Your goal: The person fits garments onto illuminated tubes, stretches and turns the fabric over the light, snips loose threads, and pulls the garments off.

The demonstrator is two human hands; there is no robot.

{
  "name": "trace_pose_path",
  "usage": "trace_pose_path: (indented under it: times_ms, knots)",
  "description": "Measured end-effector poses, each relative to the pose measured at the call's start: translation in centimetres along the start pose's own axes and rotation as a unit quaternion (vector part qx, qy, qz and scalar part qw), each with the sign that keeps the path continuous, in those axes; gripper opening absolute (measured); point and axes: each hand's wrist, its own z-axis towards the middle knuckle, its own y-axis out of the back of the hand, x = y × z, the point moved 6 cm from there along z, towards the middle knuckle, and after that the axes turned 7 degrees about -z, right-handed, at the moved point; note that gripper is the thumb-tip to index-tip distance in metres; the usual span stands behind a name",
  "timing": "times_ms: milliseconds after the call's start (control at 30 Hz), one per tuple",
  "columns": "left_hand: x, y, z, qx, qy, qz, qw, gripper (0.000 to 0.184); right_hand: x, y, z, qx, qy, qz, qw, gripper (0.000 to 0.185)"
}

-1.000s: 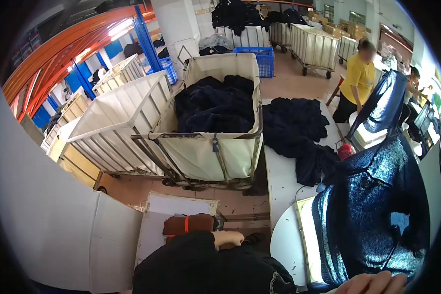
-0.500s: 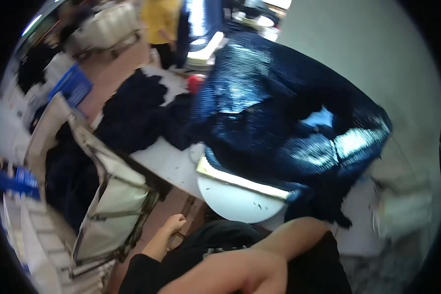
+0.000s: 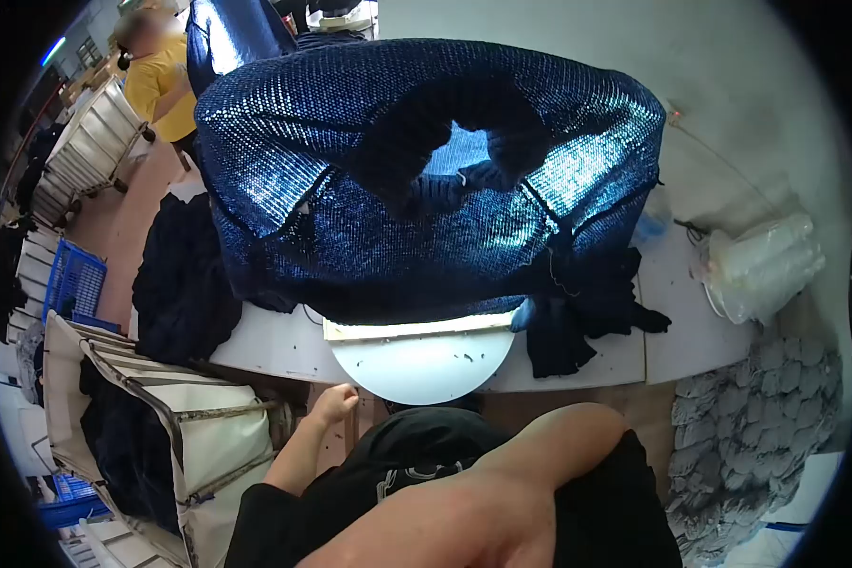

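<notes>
A dark navy knitted sweater is draped over a lit inspection board, its light shining through the knit. The sweater's ribbed collar opening is near the top middle, and a dark sleeve hangs down on the right. Below the hem, the board's pale lit edge and round white base show. My left hand is closed in a fist near the table's front edge, with nothing visible in it. My right arm bends across my chest; the right hand is close to the camera, its fingers out of sight.
Dark knitted garments are heaped on the table's left. A cream cloth cart with dark garments stands at left. A clear plastic bundle lies right, above stacked grey knitwear. Beyond are a person in yellow and a blue crate.
My view has turned, so the sweater now appears level and further left, and the picture is sharper. Both my arms keep nearly the same pose.
</notes>
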Motion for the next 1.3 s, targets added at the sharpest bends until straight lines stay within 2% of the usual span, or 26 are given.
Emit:
trace_pose_path:
  times_ms: [67,167,233,267,367,400,433,500,600,667,700,767,800,833,867,900,967,1067,1233,1300]
  knots:
    - [-1.8,-0.5,0.5,0.007,-0.025,-0.003,1.0,0.024,1.3,0.1,-0.7,0.021,0.004,-0.032,0.999,0.012]
    - [-4.4,-2.2,1.8,0.024,-0.039,-0.015,0.999,0.022,2.9,-0.6,-1.6,-0.024,-0.002,-0.056,0.998,0.01]
    - [-7.7,-2.5,1.6,0.042,-0.023,-0.023,0.999,0.022,4.1,-1.3,-2.4,-0.033,-0.075,-0.024,0.996,0.012]
    - [-9.3,-2.2,1.8,0.03,-0.069,-0.024,0.997,0.02,4.7,-1.5,-2.7,-0.03,-0.095,-0.019,0.995,0.013]
    - [-13.2,-0.7,2.0,-0.047,-0.106,-0.051,0.992,0.02,6.3,-1.9,-3.0,-0.008,-0.084,-0.029,0.996,0.016]
    - [-14.1,-0.1,2.3,-0.054,-0.148,-0.104,0.982,0.016,6.7,-2.2,-3.5,-0.017,-0.096,-0.005,0.995,0.017]
    - [-15.4,0.8,2.4,-0.082,-0.216,-0.059,0.971,0.013,6.8,-2.3,-3.9,-0.015,-0.096,0.005,0.995,0.017]
    - [-18.6,2.8,1.4,-0.125,-0.226,-0.072,0.963,0.013,6.9,-2.5,-4.7,0.001,-0.083,0.01,0.997,0.017]
    - [-22.7,5.0,-0.3,-0.207,-0.264,-0.103,0.936,0.012,9.1,-2.1,-4.2,0.077,-0.047,-0.071,0.993,0.019]
    - [-25.7,6.1,-1.6,-0.23,-0.284,-0.127,0.922,0.011,10.7,-0.8,-4.7,0.072,-0.069,-0.159,0.982,0.018]
    - [-26.5,6.5,-2.0,-0.246,-0.297,-0.134,0.913,0.011,11.3,0.6,-6.2,0.037,-0.102,-0.205,0.973,0.017]
    - [-28.0,7.4,-2.9,-0.268,-0.324,-0.129,0.898,0.011,14.1,3.0,-8.2,-0.104,-0.188,-0.346,0.913,0.016]
    - [-28.7,7.9,-3.3,-0.28,-0.336,-0.126,0.89,0.012,16.1,4.9,-8.8,-0.138,-0.139,-0.494,0.847,0.016]
    - [-29.3,8.3,-3.7,-0.298,-0.345,-0.106,0.884,0.013,18.1,6.8,-9.6,-0.186,-0.105,-0.628,0.749,0.017]
    - [-29.9,8.8,-4.0,-0.316,-0.353,-0.085,0.876,0.014,19.9,8.3,-10.5,-0.269,-0.099,-0.654,0.7,0.02]
    - [-30.3,9.1,-4.4,-0.334,-0.36,-0.063,0.868,0.015,21.6,10.0,-11.7,-0.335,-0.046,-0.696,0.633,0.02]
    - [-29.4,9.5,-3.6,-0.372,-0.363,0.012,0.854,0.019,24.4,12.2,-13.1,-0.398,-0.016,-0.766,0.505,0.017]
    - [-29.3,10.0,-4.4,-0.4,-0.361,0.09,0.838,0.02,24.0,13.0,-13.2,-0.326,-0.026,-0.799,0.504,0.016]
    - [-28.6,11.9,-6.3,-0.436,-0.36,0.041,0.824,0.022,15.6,12.5,-9.9,-0.14,-0.218,-0.779,0.571,0.015]
    - [-27.9,13.1,-6.9,-0.444,-0.37,-0.016,0.816,0.022,12.4,13.7,-9.3,-0.056,-0.282,-0.772,0.566,0.021]
